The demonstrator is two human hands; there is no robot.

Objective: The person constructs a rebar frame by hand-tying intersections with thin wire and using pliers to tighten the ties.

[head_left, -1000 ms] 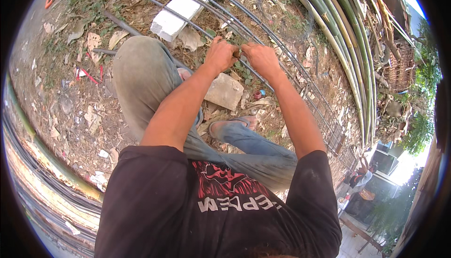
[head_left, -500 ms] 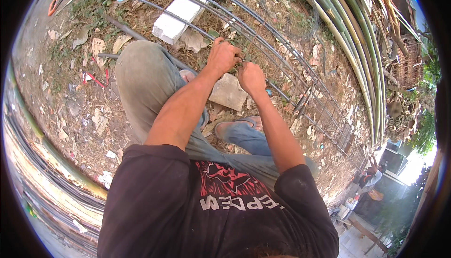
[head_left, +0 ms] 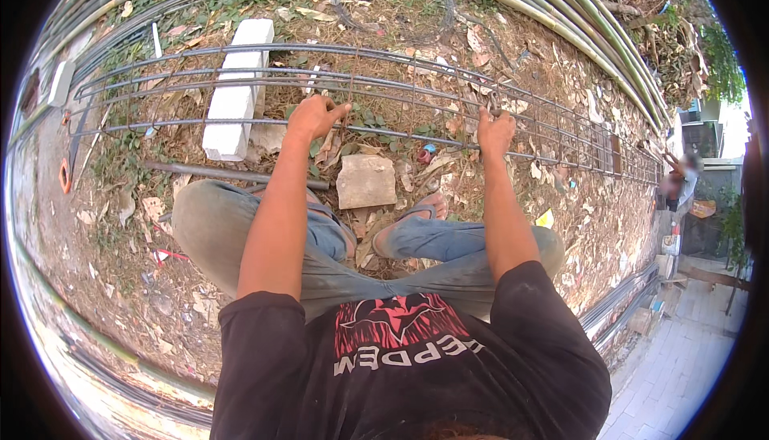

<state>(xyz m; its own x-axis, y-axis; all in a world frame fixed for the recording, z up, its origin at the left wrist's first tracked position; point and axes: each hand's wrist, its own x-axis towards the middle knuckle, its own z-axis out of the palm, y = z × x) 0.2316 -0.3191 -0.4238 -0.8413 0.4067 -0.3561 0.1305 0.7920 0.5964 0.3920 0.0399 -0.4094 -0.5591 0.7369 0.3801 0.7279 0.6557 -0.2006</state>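
A long cage of steel reinforcing bars [head_left: 280, 123] stretches from left to right in front of me. Thin wire stirrups [head_left: 414, 104] cross its bars. My left hand [head_left: 317, 117] is at the near bars, thumb and fingers closed together at one stirrup. Farther right, my right hand [head_left: 497, 130] is closed round dark pincers [head_left: 493, 104] at the cage; the fingers hide part of the tool. The hands are well apart. A white block [head_left: 232, 104] lies crosswise under the cage's left part.
A flat stone [head_left: 366, 182] lies between my sandalled feet, and a metal pipe [head_left: 240, 174] by my left knee. Coiled wire [head_left: 392, 33] and bamboo poles [head_left: 513, 9] lie beyond the cage. A saw with an orange handle [head_left: 66, 176] is at far left. Another person [head_left: 682, 180] is far right.
My hands were together at a near bar and have separated. The right hand has moved right to the pincers lying on the cage; the left has shifted left. My view has turned.
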